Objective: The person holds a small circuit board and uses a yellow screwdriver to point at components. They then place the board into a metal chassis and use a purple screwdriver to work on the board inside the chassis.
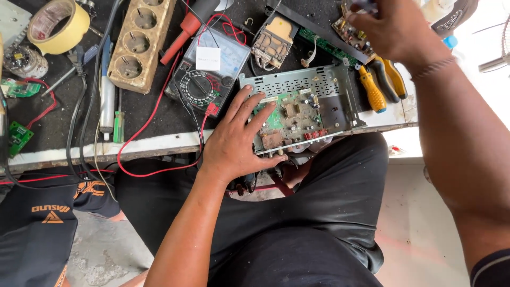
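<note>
Left hand (239,141), fingers spread flat on grey perforated-metal chassis with green circuit board (300,109) at bench edge, steadying it, I judge; right hand (390,26) reaching beyond, fingertips cropped, grip untellable; yellow-handled screwdrivers (380,85) beside.

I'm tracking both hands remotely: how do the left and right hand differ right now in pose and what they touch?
The left hand lies flat, fingers spread, on the open metal chassis with its green circuit board at the bench's near edge. The right hand is raised at the far side, fingers curled around something small that I cannot make out, above a loose circuit board. Both are bare.
</note>
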